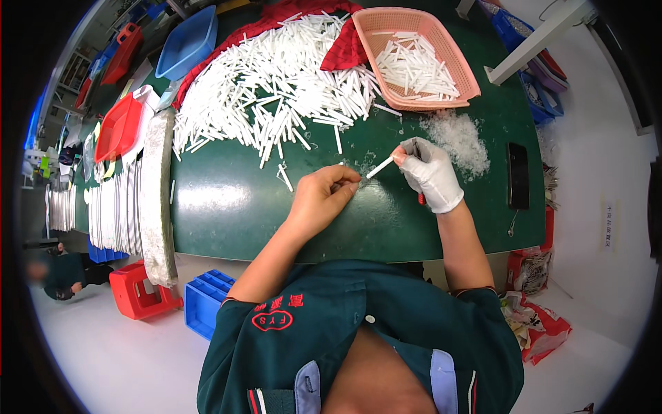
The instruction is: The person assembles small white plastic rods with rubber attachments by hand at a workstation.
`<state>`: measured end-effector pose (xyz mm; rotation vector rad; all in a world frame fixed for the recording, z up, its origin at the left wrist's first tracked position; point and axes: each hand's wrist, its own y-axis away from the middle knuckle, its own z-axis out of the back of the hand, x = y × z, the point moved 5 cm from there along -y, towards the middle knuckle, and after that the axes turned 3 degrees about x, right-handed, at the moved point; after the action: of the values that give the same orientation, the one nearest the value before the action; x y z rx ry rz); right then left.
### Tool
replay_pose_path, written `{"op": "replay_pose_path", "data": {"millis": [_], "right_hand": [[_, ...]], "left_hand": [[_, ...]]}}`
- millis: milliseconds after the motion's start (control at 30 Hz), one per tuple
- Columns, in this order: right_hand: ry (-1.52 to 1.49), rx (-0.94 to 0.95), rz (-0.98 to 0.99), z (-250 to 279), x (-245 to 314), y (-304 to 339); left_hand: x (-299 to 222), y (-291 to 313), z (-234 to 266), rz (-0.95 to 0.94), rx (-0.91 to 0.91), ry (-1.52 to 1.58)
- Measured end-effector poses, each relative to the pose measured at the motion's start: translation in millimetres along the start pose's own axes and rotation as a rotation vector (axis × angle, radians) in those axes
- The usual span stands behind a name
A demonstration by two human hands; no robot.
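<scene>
My right hand (433, 172), in a white glove with bare fingertips, pinches a slim white stick (380, 168) that points down to the left. A small red piece (421, 199), perhaps a tool's handle, shows under that palm. My bare left hand (323, 198) is just left of the stick's free end, thumb and fingers pressed together; what they hold, if anything, is hidden. Beyond both hands spreads a big heap of similar white sticks (276, 76), partly on a red cloth (343, 52). More sticks lie in a pink perforated basket (471, 88).
Pale shavings (460, 143) are piled right of my gloved hand. A black phone (518, 176) lies near the right edge of the green table (227, 228). At left stand stacked white boards (124, 207), a red tray (118, 127) and a blue tray (187, 45). A person (65, 272) is at far left.
</scene>
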<state>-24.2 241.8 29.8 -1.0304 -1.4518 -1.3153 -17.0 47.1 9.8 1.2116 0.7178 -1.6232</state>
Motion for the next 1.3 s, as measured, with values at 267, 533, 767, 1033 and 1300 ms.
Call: {"op": "replay_pose_path", "data": {"millis": [267,533,767,1033,1300], "right_hand": [[-0.300,0.103,-0.124,-7.6,-14.7,-2.3],[0.011,-0.071,0.159,-32.2,-12.6,13.9],[0.669,0.030,0.331,-26.9,12.2,28.2],[0.962,0.116,0.548,-34.5,28.0,24.8],[0.996,0.078,0.546,-38.3,28.5,27.1]], "left_hand": [[-18.9,-7.5,-7.2,-0.109,-0.022,0.189],[10.9,-12.8,-21.0,0.037,-0.041,0.872],[4.7,-4.1,-18.6,0.124,0.245,0.885],[-3.0,1.7,-24.5,0.107,0.359,0.760],[-5.5,4.0,-23.6,0.099,0.369,0.711]]}}
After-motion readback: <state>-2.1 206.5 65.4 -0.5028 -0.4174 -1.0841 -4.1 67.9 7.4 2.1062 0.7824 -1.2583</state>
